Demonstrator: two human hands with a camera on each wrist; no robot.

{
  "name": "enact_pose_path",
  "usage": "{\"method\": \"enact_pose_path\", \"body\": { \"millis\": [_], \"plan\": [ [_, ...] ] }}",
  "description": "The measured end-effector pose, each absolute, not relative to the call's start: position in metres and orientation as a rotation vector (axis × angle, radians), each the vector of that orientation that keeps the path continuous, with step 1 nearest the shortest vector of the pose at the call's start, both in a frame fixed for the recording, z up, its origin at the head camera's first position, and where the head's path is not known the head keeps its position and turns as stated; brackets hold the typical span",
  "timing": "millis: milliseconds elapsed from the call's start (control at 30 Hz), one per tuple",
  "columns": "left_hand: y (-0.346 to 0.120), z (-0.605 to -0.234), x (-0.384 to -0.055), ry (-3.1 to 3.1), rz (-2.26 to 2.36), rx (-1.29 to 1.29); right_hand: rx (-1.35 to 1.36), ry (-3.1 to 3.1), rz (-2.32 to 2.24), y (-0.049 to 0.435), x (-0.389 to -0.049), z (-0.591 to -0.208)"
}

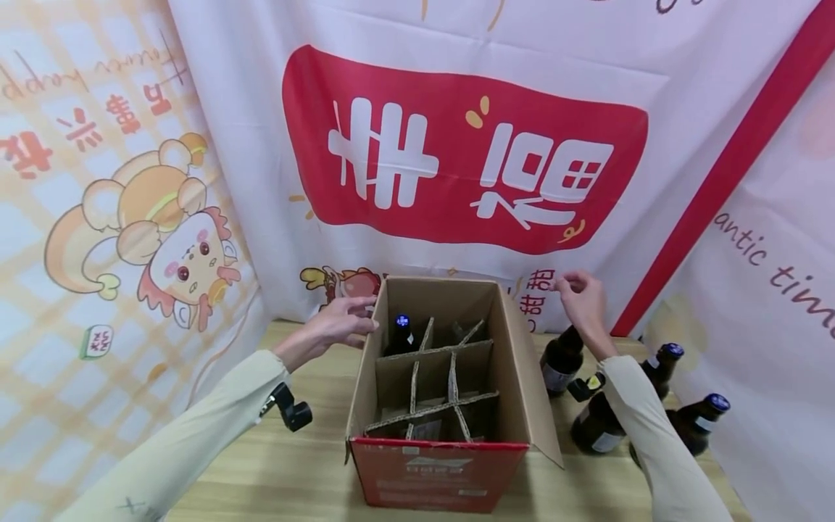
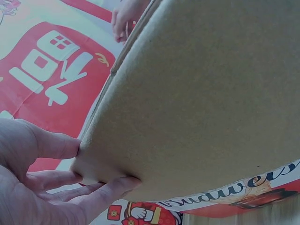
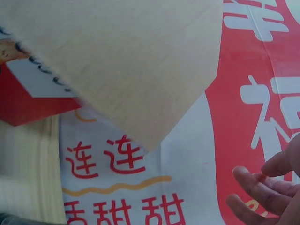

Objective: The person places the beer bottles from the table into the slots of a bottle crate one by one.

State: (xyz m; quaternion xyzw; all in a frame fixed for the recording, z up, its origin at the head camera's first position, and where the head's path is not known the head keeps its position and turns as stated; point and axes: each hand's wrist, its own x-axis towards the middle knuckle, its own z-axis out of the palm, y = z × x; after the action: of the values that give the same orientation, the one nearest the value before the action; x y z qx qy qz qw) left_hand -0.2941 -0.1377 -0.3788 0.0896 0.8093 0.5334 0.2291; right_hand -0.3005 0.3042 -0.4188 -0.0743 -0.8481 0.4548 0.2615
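Note:
A cardboard box (image 1: 427, 471) with a red outer front stands with its top open, split inside by cardboard dividers (image 1: 433, 353). In its far left compartment is a dark bottle (image 1: 401, 337) with a blue cap. My left hand (image 1: 339, 322) is at the far left corner of the box. In the left wrist view, its thumb and extended fingertips (image 2: 129, 183) press against a brown flap (image 2: 197, 93). Beyond the right side flap (image 1: 531, 384), my right hand (image 1: 583, 301) is raised with loosely bent fingers, holding nothing. Just below it is a dark bottle (image 1: 562, 362), its top hidden by the hand.
Several other dark bottles, including one with a blue cap (image 1: 701, 424), stand right of the box, partly behind the right forearm. The wooden table (image 1: 293, 464) ends at printed cloth hangings (image 1: 457, 152) behind and at both sides.

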Motion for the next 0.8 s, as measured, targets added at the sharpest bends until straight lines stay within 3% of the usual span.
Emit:
{"method": "enact_pose_path", "body": {
  "millis": [500,800],
  "plan": [
    [-0.133,-0.384,-0.293,2.182,1.542,0.237,-0.327,-2.828,0.960,0.334,-0.279,-0.446],
    [-0.138,-0.381,-0.294,2.182,1.530,0.250,-0.488,-2.559,1.021,0.327,-0.271,-0.476]
  ]
}}
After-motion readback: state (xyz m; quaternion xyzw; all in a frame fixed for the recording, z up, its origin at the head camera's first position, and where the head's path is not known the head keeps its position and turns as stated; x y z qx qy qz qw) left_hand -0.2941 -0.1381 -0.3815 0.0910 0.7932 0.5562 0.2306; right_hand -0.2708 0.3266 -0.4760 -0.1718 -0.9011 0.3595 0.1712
